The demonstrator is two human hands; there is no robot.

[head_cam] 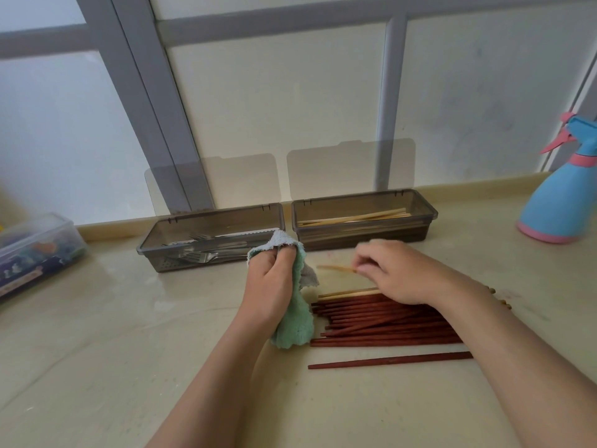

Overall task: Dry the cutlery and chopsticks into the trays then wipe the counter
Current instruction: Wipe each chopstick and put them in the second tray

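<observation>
My left hand (269, 282) grips a green and grey cloth (294, 321) above the counter, just in front of the left tray (151, 244), which holds several forks. My right hand (394, 273) pinches one pale bamboo chopstick (336, 269) by its end; the stick points left toward the cloth. Below that hand lies a pile of dark red chopsticks (381, 324) with two pale ones (345, 292) at its far edge. One red chopstick (387, 360) lies apart, nearer me. The right tray (429, 218) holds several pale chopsticks.
Both trays' clear lids stand open against the frosted window. A blue and pink spray bottle (562, 195) stands at the right rear. A clear lidded box (35, 250) sits at the left. Beige counter (129, 334) spreads toward me.
</observation>
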